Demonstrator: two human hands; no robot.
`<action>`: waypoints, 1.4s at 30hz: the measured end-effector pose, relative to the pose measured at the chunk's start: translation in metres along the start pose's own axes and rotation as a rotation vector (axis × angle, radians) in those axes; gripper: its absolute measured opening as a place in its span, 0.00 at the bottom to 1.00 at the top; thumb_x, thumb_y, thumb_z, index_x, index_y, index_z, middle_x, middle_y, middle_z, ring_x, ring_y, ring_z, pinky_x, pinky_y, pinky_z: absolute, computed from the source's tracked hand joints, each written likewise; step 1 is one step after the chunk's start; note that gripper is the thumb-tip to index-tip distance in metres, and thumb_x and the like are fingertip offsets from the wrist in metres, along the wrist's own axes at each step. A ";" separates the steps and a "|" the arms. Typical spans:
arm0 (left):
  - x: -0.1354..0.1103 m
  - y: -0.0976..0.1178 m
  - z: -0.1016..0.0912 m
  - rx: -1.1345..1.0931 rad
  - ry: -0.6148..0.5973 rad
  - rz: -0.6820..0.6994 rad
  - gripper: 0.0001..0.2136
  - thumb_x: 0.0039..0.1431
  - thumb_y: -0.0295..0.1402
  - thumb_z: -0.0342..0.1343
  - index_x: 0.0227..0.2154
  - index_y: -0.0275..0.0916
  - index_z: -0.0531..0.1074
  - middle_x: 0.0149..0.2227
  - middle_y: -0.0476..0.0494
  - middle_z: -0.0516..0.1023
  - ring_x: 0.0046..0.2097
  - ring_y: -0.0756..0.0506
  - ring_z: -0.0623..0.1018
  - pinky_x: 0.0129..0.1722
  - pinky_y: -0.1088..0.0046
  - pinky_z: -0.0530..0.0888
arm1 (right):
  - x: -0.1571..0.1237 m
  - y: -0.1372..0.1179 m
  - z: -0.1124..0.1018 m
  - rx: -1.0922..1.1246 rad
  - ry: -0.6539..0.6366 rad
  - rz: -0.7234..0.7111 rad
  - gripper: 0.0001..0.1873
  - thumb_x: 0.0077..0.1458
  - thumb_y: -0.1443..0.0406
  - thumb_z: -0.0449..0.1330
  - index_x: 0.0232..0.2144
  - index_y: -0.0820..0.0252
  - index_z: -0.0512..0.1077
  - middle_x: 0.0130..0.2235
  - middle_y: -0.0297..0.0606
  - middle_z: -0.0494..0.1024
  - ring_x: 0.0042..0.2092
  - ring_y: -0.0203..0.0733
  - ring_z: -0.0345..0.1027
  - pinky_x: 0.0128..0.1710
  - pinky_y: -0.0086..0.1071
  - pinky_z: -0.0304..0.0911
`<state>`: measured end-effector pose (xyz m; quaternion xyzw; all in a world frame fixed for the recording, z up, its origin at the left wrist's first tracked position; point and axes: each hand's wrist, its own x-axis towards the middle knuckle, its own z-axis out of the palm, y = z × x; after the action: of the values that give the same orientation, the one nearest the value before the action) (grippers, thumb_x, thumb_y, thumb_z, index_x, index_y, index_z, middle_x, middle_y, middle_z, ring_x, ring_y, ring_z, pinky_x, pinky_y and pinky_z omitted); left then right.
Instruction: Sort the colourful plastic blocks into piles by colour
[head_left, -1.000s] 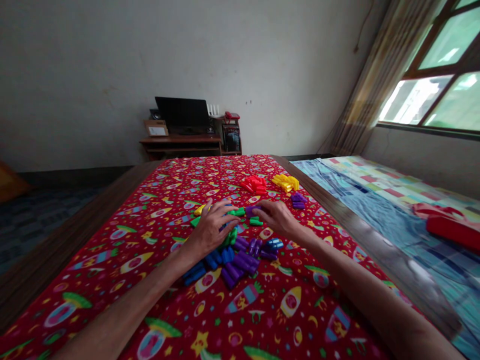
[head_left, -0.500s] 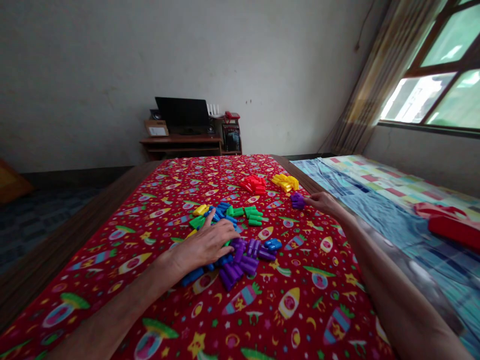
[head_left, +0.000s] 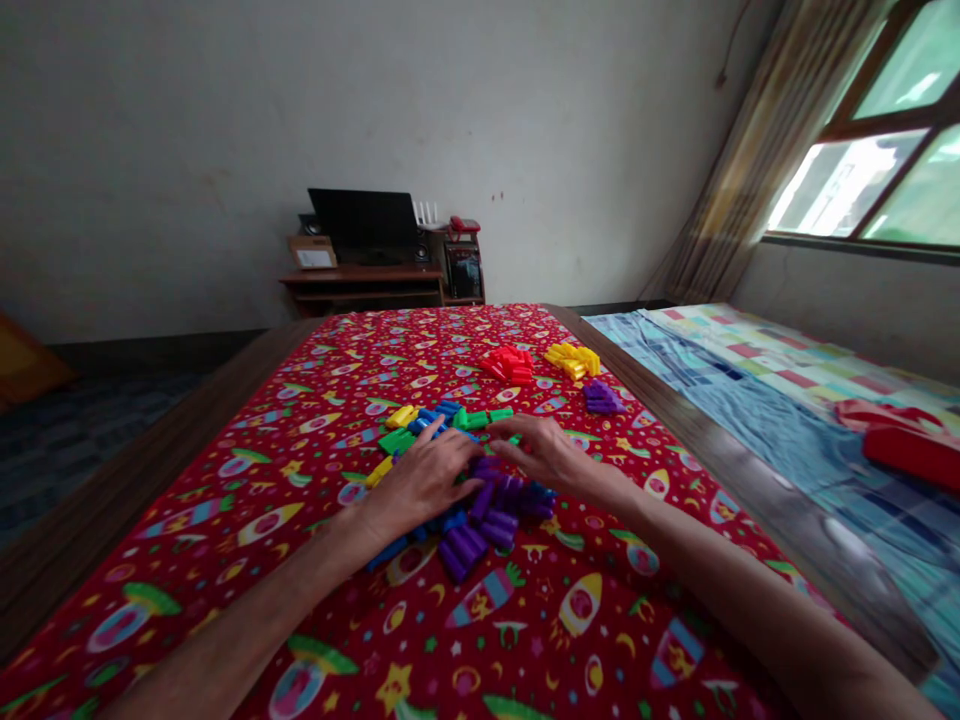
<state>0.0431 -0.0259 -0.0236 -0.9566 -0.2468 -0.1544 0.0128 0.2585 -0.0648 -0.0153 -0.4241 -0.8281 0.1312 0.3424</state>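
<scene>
Small coloured plastic pieces lie in a mixed heap on the red patterned cloth [head_left: 285, 480]. My left hand [head_left: 427, 475] rests over the heap, thumb and forefinger apart, with no piece visible between them. Blue pieces [head_left: 448, 410], yellow pieces [head_left: 403, 417] and green pieces [head_left: 472, 420] show just beyond it; purple pieces [head_left: 469, 545] lie on its near right side. Coming in from the right, my right hand [head_left: 547, 450] hovers at the heap's right edge. Its thumb and fingers are parted near some green pieces, which it partly covers.
Farther off on the cloth are separate groups of red pieces [head_left: 510, 365], yellow pieces [head_left: 572, 361] and purple pieces [head_left: 601, 397]. A bed [head_left: 675, 380] with a red object [head_left: 911, 455] stands to the right. Beyond the table is a desk with a monitor [head_left: 364, 225].
My right hand has left the far purple group and moved left and nearer, to the mixed heap. The purple pieces stay behind. My left hand has barely shifted; its thumb now shows.
</scene>
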 end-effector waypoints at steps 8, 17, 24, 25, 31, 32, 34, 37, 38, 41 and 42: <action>0.006 0.011 0.008 -0.035 0.209 -0.129 0.13 0.59 0.35 0.58 0.46 0.40 0.68 0.44 0.43 0.78 0.49 0.39 0.75 0.52 0.60 0.71 | 0.000 0.009 0.016 0.133 0.016 0.156 0.09 0.57 0.67 0.58 0.37 0.62 0.78 0.32 0.35 0.80 0.32 0.37 0.71 0.32 0.26 0.61; -0.001 0.015 -0.002 -0.134 -0.037 -0.027 0.11 0.61 0.39 0.58 0.44 0.41 0.72 0.46 0.44 0.78 0.51 0.42 0.75 0.60 0.57 0.62 | -0.012 0.083 -0.070 -0.364 0.364 0.486 0.15 0.55 0.68 0.56 0.41 0.65 0.79 0.38 0.45 0.82 0.39 0.45 0.74 0.41 0.33 0.64; -0.005 0.035 0.009 -0.225 -0.085 0.037 0.17 0.60 0.37 0.59 0.51 0.42 0.69 0.47 0.43 0.77 0.52 0.42 0.75 0.59 0.59 0.65 | -0.033 0.108 -0.082 -0.593 0.420 0.559 0.13 0.55 0.64 0.55 0.39 0.60 0.78 0.42 0.47 0.80 0.45 0.49 0.71 0.47 0.39 0.63; -0.005 0.034 0.011 -0.240 -0.075 0.043 0.16 0.61 0.35 0.58 0.51 0.42 0.69 0.47 0.43 0.77 0.52 0.42 0.75 0.57 0.61 0.67 | -0.031 0.105 -0.082 -0.602 0.458 0.535 0.13 0.55 0.65 0.55 0.39 0.59 0.78 0.42 0.47 0.80 0.45 0.49 0.71 0.47 0.39 0.62; 0.001 0.028 0.012 -0.308 0.062 -0.074 0.14 0.62 0.29 0.52 0.50 0.40 0.69 0.51 0.42 0.77 0.53 0.43 0.76 0.53 0.66 0.72 | -0.003 0.045 -0.057 -0.237 0.178 0.305 0.15 0.61 0.63 0.53 0.33 0.63 0.79 0.27 0.37 0.78 0.29 0.38 0.69 0.33 0.29 0.60; 0.004 0.027 0.010 -0.319 0.075 -0.110 0.12 0.61 0.30 0.52 0.48 0.40 0.70 0.49 0.42 0.78 0.51 0.43 0.77 0.51 0.66 0.74 | 0.000 0.032 -0.047 -0.134 0.075 0.231 0.15 0.61 0.62 0.53 0.34 0.63 0.78 0.28 0.35 0.78 0.29 0.37 0.68 0.32 0.28 0.60; 0.008 0.026 0.006 -0.362 0.094 -0.192 0.10 0.59 0.33 0.54 0.44 0.41 0.70 0.43 0.44 0.80 0.46 0.42 0.80 0.45 0.67 0.77 | 0.002 0.012 -0.028 0.043 -0.102 0.085 0.13 0.61 0.62 0.55 0.40 0.61 0.77 0.33 0.35 0.79 0.31 0.36 0.69 0.32 0.27 0.60; 0.011 0.023 0.004 -0.471 0.128 -0.308 0.08 0.56 0.36 0.57 0.38 0.43 0.68 0.39 0.47 0.81 0.42 0.42 0.82 0.40 0.68 0.78 | 0.001 -0.002 -0.008 0.187 -0.201 -0.007 0.16 0.59 0.64 0.57 0.49 0.58 0.74 0.40 0.37 0.80 0.35 0.37 0.71 0.35 0.27 0.62; 0.011 0.023 0.005 -0.506 0.138 -0.331 0.09 0.55 0.35 0.58 0.37 0.43 0.67 0.39 0.47 0.81 0.43 0.42 0.82 0.40 0.68 0.78 | 0.000 -0.002 -0.005 0.201 -0.201 0.009 0.16 0.58 0.65 0.58 0.49 0.58 0.74 0.41 0.38 0.80 0.36 0.37 0.71 0.35 0.27 0.62; 0.011 0.023 0.007 -0.557 0.164 -0.365 0.11 0.51 0.31 0.60 0.36 0.44 0.65 0.40 0.48 0.81 0.46 0.41 0.81 0.42 0.67 0.78 | -0.001 0.005 -0.004 0.253 -0.215 0.135 0.17 0.55 0.67 0.60 0.47 0.59 0.76 0.39 0.36 0.81 0.36 0.39 0.72 0.35 0.28 0.63; 0.012 0.024 0.007 -0.556 0.166 -0.371 0.12 0.51 0.29 0.61 0.36 0.44 0.64 0.40 0.48 0.81 0.46 0.41 0.81 0.42 0.67 0.78 | 0.000 0.008 -0.005 0.279 -0.231 0.173 0.18 0.54 0.68 0.60 0.48 0.59 0.75 0.38 0.36 0.81 0.35 0.39 0.72 0.34 0.28 0.63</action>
<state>0.0662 -0.0405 -0.0259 -0.8464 -0.3633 -0.2929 -0.2564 0.2667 -0.0607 -0.0159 -0.4242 -0.7961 0.3216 0.2879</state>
